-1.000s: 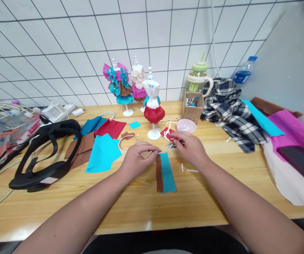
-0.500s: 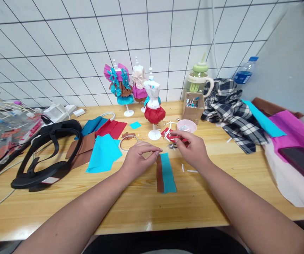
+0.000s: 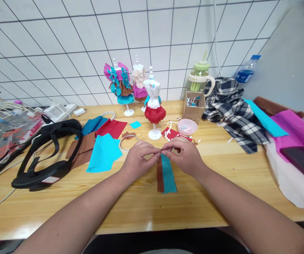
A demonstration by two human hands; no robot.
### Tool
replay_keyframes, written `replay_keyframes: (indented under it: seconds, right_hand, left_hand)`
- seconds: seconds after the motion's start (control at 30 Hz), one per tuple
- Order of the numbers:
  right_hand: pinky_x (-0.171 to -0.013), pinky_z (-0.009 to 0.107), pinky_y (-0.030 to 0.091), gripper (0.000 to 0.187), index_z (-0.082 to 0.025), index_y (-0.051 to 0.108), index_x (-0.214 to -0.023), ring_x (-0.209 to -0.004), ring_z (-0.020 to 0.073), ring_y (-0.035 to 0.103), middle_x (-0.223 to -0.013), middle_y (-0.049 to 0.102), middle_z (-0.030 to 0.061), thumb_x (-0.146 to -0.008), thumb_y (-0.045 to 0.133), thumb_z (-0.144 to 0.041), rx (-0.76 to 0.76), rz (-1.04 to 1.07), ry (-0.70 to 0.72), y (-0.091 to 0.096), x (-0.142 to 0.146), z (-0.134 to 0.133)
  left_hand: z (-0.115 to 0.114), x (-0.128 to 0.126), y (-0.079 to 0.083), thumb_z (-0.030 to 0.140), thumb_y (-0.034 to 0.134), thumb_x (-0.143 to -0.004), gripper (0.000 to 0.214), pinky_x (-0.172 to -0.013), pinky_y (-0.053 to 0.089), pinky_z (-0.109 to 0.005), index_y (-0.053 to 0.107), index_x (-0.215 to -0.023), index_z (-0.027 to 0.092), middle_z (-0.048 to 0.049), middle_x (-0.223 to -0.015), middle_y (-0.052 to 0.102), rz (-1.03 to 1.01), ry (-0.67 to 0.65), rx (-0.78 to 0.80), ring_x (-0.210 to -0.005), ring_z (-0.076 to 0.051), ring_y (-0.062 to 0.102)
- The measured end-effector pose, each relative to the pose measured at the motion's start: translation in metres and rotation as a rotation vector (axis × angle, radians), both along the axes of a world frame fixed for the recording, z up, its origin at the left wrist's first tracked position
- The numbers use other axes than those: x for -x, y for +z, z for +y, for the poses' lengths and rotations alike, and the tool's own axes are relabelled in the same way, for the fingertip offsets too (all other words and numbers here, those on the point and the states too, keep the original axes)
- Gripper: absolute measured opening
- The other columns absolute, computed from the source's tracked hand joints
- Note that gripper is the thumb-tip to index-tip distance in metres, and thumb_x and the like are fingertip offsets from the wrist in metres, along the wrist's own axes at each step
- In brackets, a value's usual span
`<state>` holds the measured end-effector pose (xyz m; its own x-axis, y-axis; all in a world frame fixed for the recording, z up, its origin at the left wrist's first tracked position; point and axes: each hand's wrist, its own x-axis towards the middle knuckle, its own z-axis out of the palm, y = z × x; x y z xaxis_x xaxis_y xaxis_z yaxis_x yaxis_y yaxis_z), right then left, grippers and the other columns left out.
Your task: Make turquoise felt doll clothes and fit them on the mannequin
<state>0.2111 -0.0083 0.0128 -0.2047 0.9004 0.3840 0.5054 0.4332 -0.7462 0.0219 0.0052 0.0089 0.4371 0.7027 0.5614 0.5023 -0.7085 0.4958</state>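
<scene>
A narrow strip of teal paper on brown paper (image 3: 166, 175) lies on the wooden table (image 3: 141, 208) in front of me. My left hand (image 3: 138, 159) pinches the strip's far end with curled fingers. My right hand (image 3: 185, 156) meets it fingertip to fingertip at the same end, closed in a pinch on something too small to make out. Just beyond stands a small white mannequin in a red paper skirt (image 3: 154, 107), with two more dressed mannequins (image 3: 127, 86) behind it.
Teal, red and brown paper sheets (image 3: 103, 143) and a black headset (image 3: 48, 155) lie to the left. A pink dish (image 3: 187, 126), a cardboard box (image 3: 193, 107), a green cup (image 3: 200, 76), checked cloth (image 3: 231, 106) and magenta paper (image 3: 295, 132) are to the right.
My right hand has come back from the scraps near the pink dish and moved left to join my left hand at the strip's far end. The left hand has stayed put.
</scene>
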Motion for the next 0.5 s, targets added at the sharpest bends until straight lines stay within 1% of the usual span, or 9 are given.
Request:
replay_keyframes:
  seconds: [0.1,0.2,0.23,0.33,0.43,0.5]
  right_hand:
    - [-0.07,0.03,0.045,0.018,-0.022,0.069,-0.096,-0.075,0.0167,0.059,-0.083,0.069,0.0015,-0.079,0.069,-0.027,0.034,0.049,-0.016,-0.002,0.0,0.001]
    - [-0.069,0.029,0.047,0.02,-0.021,0.067,-0.101,-0.074,0.016,0.061,-0.088,0.07,0.0022,-0.082,0.062,-0.021,0.036,0.051,-0.079,-0.007,-0.006,0.007]
    - [-0.07,0.029,0.048,0.019,-0.022,0.068,-0.099,-0.076,0.0164,0.063,-0.09,0.071,0.0025,-0.083,0.058,-0.018,0.019,0.021,-0.111,-0.008,-0.01,0.009]
    - [-0.076,0.032,0.049,0.031,-0.024,0.066,-0.109,-0.085,0.0185,0.066,-0.096,0.072,0.0025,-0.083,0.053,-0.011,-0.004,-0.125,-0.174,-0.013,-0.022,0.016]
    - [-0.074,0.033,0.049,0.031,-0.025,0.065,-0.112,-0.083,0.0203,0.066,-0.093,0.072,0.0028,-0.085,0.056,-0.015,-0.023,-0.255,-0.224,-0.013,-0.032,0.019]
    - [-0.071,0.034,0.049,0.027,-0.025,0.066,-0.11,-0.079,0.0216,0.065,-0.09,0.07,0.0042,-0.084,0.06,-0.021,-0.067,-0.342,-0.276,-0.01,-0.034,0.019]
  left_hand:
    - [0.0,0.001,-0.001,0.022,0.064,-0.084,0.009,-0.071,0.047,-0.03,0.073,-0.082,0.021,-0.0019,-0.074,0.073,-0.002,-0.003,0.001,-0.071,-0.015,0.064]
    - [0.0,0.002,-0.001,0.023,0.063,-0.085,0.011,-0.073,0.047,-0.031,0.074,-0.085,0.023,-0.0016,-0.076,0.074,0.002,0.006,0.037,-0.073,-0.015,0.064]
    - [0.0,0.002,-0.001,0.023,0.063,-0.085,0.011,-0.074,0.047,-0.032,0.074,-0.086,0.023,-0.0015,-0.077,0.074,0.004,0.01,0.052,-0.074,-0.016,0.064]
    - [0.0,0.002,0.0,0.023,0.063,-0.085,0.012,-0.075,0.047,-0.032,0.075,-0.086,0.024,-0.0015,-0.079,0.075,-0.002,0.02,0.078,-0.076,-0.016,0.065]
    - [-0.001,0.002,0.001,0.022,0.064,-0.084,0.012,-0.075,0.048,-0.032,0.075,-0.085,0.024,-0.0013,-0.078,0.075,-0.011,0.009,0.072,-0.075,-0.017,0.066]
    - [-0.001,0.001,0.001,0.02,0.064,-0.083,0.012,-0.075,0.048,-0.032,0.075,-0.085,0.024,-0.0009,-0.078,0.075,-0.016,0.002,0.062,-0.075,-0.016,0.066]
